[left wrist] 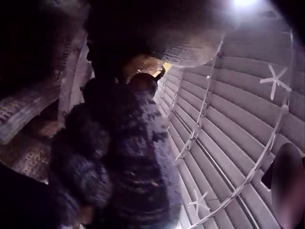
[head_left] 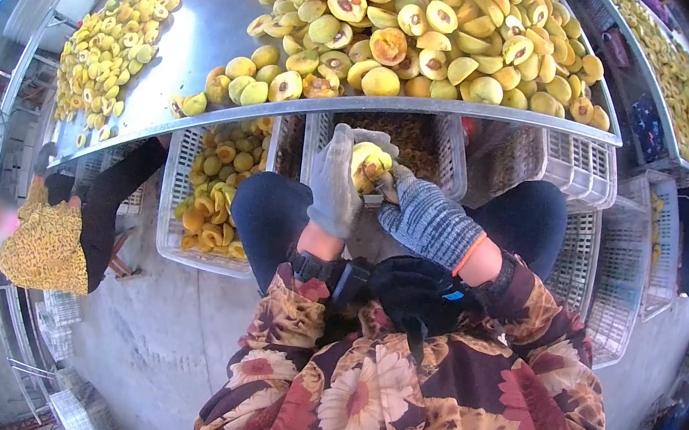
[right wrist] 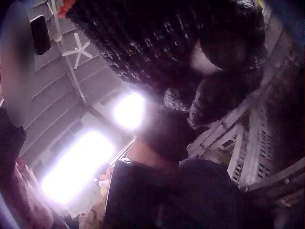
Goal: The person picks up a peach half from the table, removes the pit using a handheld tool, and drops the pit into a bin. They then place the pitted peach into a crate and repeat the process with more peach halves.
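Note:
In the head view my left hand (head_left: 334, 184), in a pale grey glove, grips a cut yellow stone fruit (head_left: 368, 163) between thumb and fingers. Its cut flesh looks brownish and faces my right hand. My right hand (head_left: 434, 224), in a blue-grey knitted glove with an orange cuff, is curled round a small metal-ended tool (head_left: 373, 200) held at the fruit's lower edge. Most of that tool is hidden by the fingers, and I cannot tell its kind. The left wrist view shows the dark knitted right glove (left wrist: 138, 157) close to the fruit (left wrist: 143, 67).
Ahead stands a metal table (head_left: 201, 55) heaped with halved stone fruit (head_left: 469, 41). Beneath its edge are a crate of fruit (head_left: 206, 260), a crate with brown contents (head_left: 454, 164) and stacked white crates (head_left: 578, 171). Another person (head_left: 49, 239) sits at the left.

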{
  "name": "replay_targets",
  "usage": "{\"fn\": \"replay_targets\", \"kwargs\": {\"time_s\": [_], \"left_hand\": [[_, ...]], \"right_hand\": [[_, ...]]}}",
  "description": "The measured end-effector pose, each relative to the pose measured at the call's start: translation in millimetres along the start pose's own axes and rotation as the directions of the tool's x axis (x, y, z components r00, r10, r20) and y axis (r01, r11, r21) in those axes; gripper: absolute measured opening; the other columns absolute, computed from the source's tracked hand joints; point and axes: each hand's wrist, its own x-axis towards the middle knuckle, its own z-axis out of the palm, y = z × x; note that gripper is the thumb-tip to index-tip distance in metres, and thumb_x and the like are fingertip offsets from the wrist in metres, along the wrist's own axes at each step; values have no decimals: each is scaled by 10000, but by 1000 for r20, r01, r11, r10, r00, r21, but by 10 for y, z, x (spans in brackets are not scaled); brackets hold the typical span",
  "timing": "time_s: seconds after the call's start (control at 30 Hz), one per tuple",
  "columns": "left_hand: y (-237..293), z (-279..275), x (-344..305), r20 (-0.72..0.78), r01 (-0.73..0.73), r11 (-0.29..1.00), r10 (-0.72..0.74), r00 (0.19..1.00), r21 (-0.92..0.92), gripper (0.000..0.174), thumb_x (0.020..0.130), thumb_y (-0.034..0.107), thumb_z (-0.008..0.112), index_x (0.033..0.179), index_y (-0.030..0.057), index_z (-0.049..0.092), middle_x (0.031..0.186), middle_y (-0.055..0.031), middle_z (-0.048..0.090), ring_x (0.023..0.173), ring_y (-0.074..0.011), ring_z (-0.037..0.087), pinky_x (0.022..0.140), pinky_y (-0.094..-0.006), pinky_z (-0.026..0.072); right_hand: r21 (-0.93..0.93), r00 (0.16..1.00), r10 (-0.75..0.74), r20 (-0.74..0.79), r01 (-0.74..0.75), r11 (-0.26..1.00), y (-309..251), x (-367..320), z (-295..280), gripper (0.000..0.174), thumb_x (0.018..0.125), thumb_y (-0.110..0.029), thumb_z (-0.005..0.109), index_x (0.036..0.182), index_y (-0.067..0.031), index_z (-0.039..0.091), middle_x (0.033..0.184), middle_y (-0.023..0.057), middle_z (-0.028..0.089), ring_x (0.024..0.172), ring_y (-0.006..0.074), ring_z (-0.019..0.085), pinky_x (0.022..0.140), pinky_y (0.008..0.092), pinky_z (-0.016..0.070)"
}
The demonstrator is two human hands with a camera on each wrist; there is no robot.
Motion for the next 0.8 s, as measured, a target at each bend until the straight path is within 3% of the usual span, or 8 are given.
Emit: {"fn": "replay_targets", "kwargs": {"time_s": [0.13,0.33,0.43,0.53,0.57,0.67,0.77,0.8], "left_hand": [[-7,13,-8,-13,8,998,-7,1000,68,642,1002,502,231,998,-22,601,880,-130,670,763,-184,634,714,-293,526],[-83,45,26,-66,-140,987,145,987,79,598,998,478,282,981,-30,597,861,-129,657,753,-191,628,701,-302,519],[-154,37,44,-94,-200,973,211,973,115,573,996,457,303,970,-32,600,854,-129,653,745,-189,623,691,-301,512],[-148,47,43,-117,-204,972,217,969,116,551,995,438,319,967,-33,604,860,-131,654,730,-188,614,678,-300,505],[-138,50,41,-120,-203,973,216,969,111,544,995,432,324,967,-33,605,864,-133,655,725,-188,611,673,-299,503],[-153,73,26,-90,-382,907,402,911,179,526,993,417,346,971,-42,603,866,-144,657,719,-189,603,669,-295,497],[-138,45,43,-70,-367,921,378,923,131,523,991,413,362,969,-53,600,861,-157,656,717,-190,608,656,-296,502],[-115,38,38,-41,-344,932,350,936,116,526,990,413,365,968,-58,598,861,-162,655,712,-196,615,647,-300,508]], "right_hand": [[-5,993,94,72,-94,996,19,56,9,431,797,-261,633,1094,35,535,888,269,628,837,437,617,721,476,514],[373,996,49,71,-72,925,91,75,156,448,779,-184,652,1164,3,517,936,216,626,887,375,618,745,404,503],[382,997,56,60,-75,921,58,69,138,426,782,-190,648,1143,3,530,929,216,626,860,367,621,744,404,501],[180,997,77,33,-82,980,127,152,213,415,785,-182,644,1141,2,534,923,208,629,843,344,625,737,395,499],[137,995,63,77,-73,988,164,185,223,383,795,-150,631,1135,1,540,911,167,633,812,270,618,724,361,498],[573,981,87,173,-172,802,47,78,187,320,816,-119,608,1112,-9,555,895,113,627,797,201,590,708,330,493],[487,1000,-10,16,1,873,67,65,300,271,831,-96,590,1089,-17,569,865,67,601,783,155,553,697,308,482],[476,998,-32,62,-2,879,63,66,267,259,834,-99,587,1080,-16,572,849,62,597,771,150,551,696,309,479]]}}
